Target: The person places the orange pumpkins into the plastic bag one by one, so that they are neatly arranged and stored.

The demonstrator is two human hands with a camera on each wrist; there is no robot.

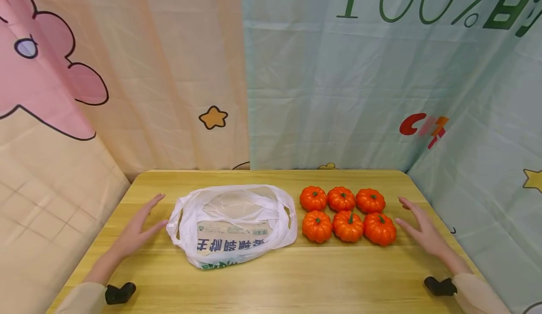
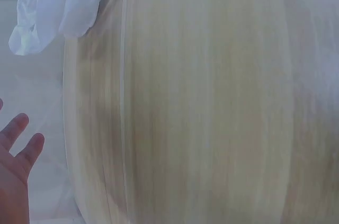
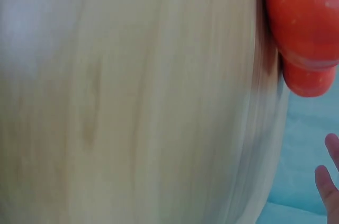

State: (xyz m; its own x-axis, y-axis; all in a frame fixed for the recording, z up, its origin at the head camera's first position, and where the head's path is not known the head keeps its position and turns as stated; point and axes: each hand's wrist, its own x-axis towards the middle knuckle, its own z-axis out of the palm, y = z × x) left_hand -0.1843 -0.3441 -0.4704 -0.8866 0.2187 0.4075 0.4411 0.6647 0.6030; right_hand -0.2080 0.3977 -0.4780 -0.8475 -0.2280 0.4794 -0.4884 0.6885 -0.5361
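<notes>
A white plastic bag (image 1: 284, 231) lies on the table with its mouth spread wide, two handle loops at its sides and a printed panel inside. To its right, several small orange pumpkins (image 1: 348, 226) are lined up in two rows. My left hand (image 1: 136, 231) is extended beside the bag's left handle, its fingers straight and holding nothing; the thumb tip comes close to the bag, and whether they touch I cannot tell. On the far right my right hand (image 1: 425, 231) is held out near the pumpkins, fingers extended, apart from them. An orange pumpkin (image 3: 304, 17) also shows in the right wrist view.
The wooden table (image 1: 271, 290) has rounded back corners. Patterned curtains (image 1: 322, 93) hang behind it and along both sides. A black wrist mount (image 1: 120, 294) sits at the left wrist, and another black mount (image 1: 440, 286) at the right.
</notes>
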